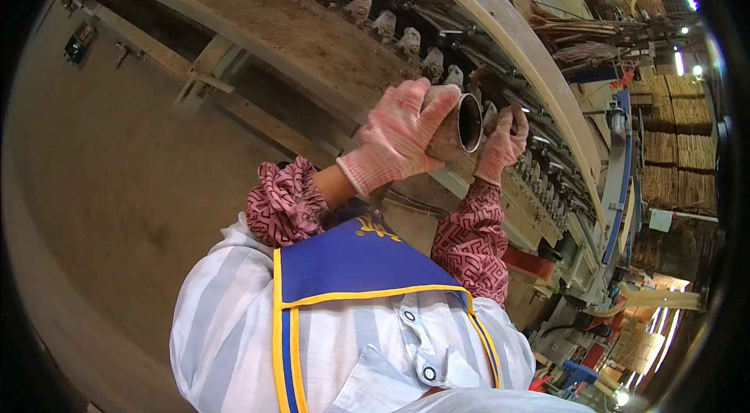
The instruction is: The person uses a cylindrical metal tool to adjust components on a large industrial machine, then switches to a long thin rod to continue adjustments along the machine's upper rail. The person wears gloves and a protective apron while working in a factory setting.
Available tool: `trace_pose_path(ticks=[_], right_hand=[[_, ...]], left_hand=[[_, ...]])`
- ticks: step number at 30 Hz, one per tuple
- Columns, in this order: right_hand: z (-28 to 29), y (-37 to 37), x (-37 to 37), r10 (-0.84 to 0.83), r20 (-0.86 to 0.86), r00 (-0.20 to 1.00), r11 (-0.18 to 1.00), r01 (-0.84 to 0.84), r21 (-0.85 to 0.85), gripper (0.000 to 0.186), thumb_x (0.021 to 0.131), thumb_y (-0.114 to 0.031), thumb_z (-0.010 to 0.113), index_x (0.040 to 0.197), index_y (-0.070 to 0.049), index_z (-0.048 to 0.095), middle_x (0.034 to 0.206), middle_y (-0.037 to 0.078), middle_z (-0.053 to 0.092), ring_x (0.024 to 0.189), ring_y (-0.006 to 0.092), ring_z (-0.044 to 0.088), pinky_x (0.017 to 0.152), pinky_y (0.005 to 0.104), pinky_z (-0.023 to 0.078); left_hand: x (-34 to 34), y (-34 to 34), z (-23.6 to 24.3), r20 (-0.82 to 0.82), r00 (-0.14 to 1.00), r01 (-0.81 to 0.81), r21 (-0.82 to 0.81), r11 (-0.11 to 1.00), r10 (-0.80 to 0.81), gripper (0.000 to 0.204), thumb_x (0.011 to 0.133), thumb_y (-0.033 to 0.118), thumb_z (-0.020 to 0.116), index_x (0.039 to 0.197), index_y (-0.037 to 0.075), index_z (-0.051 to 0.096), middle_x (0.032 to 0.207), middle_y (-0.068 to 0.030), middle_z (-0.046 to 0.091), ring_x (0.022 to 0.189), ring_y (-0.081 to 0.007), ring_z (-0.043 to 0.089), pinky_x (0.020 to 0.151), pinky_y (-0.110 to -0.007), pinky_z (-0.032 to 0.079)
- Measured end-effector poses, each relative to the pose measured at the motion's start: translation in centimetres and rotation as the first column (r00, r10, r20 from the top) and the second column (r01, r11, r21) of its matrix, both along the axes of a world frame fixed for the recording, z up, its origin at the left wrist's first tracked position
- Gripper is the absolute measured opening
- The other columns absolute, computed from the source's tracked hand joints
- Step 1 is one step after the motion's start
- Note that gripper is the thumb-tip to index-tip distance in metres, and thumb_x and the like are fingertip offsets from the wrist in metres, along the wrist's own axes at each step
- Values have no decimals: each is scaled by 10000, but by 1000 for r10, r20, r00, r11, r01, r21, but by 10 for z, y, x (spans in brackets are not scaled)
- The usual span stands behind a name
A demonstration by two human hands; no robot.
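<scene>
My left hand (408, 128), in a pale pink knit glove, is wrapped round a dusty round can (447, 136). The can lies tilted, and its open mouth with a bright rim points to the right. Just right of that mouth is my right hand (502, 143), gloved the same way, with its fingers bent together at the machine's row of metal fittings (383, 25). Whatever those fingers may hold is too small and dark to name. The inside of the can is in shadow, so its contents do not show.
The long machine has a dusty brown beam (258, 38) on the near side and a pale curved rail (539, 61) beyond the fittings. Stacked bundles of thin wooden sheets (676, 135) stand at the right. A lower frame bar (144, 42) runs above the brown floor.
</scene>
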State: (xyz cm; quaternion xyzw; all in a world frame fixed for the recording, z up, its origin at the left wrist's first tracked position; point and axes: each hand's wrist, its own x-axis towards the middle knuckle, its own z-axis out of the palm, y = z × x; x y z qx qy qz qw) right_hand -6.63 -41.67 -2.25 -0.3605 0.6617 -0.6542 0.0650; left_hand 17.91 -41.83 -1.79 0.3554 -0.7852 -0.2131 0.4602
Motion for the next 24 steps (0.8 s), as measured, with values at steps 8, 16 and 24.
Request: trace_pose_path(ticks=[8,16,24], right_hand=[[0,-14,-4,9,25,1000,1000,-9,-3,389,952,-247,726,1261,-21,655,813,35,689,667,98,601,596,265,487],[-13,-30,-16,42,-64,997,999,-44,-26,453,932,-357,750,1246,-37,685,837,25,695,658,82,583,581,268,472],[7,-5,-2,34,-37,999,997,-31,77,361,982,-214,674,1269,3,649,962,51,712,782,90,628,684,232,503]], left_hand=[[2,2,7,112,993,-43,-24,999,46,1140,564,442,918,1519,208,341,1389,-193,449,1287,-414,470,1067,-501,438],[0,2,3,121,992,-18,-9,1000,19,1192,572,508,922,1562,284,296,1460,-192,399,1344,-395,418,1137,-471,361],[6,-2,14,43,998,41,-8,999,-40,1039,547,311,917,1446,177,413,1286,-192,500,1182,-420,529,986,-498,473]])
